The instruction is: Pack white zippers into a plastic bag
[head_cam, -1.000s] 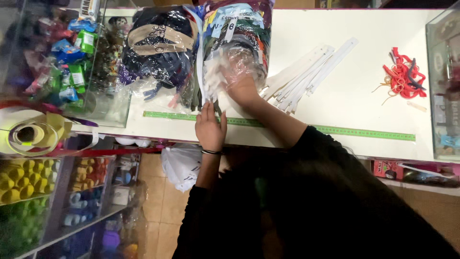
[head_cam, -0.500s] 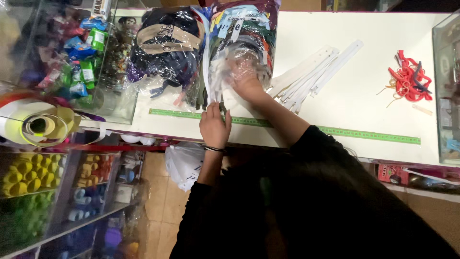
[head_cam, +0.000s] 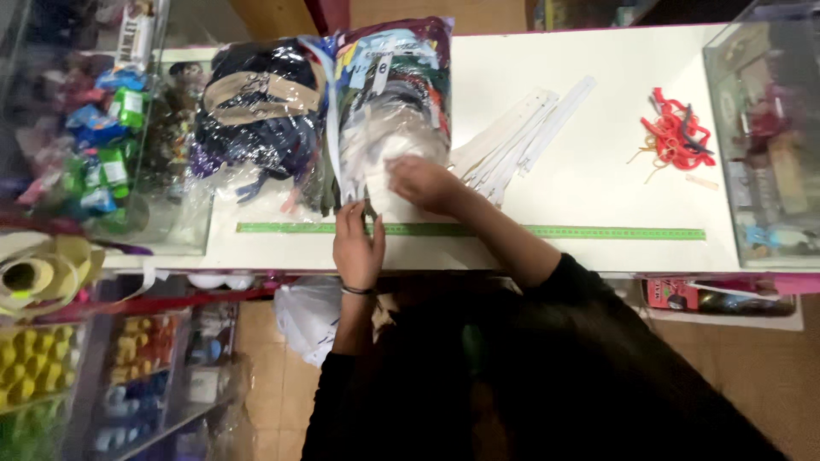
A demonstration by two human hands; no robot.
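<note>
Both hands, left (head_cam: pixel 358 248) and right (head_cam: pixel 423 183), grip the clear bag (head_cam: pixel 391 111) ahead.

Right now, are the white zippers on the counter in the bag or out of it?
Out. The white zippers lie fanned on the bare counter beside the clear bag, which both hands are on.

Left hand (head_cam: pixel 358 248) sits low and close to the body, palm down, fingers together and pointing away, a dark band round the wrist. The forearm is bare up to a black sleeve near the elbow. Right hand (head_cam: pixel 424 183) reaches further out, angled across to the left, fingers curled and pressing down. Its forearm runs back diagonally into the black sleeve. The two hands are near each other, not touching.
</note>
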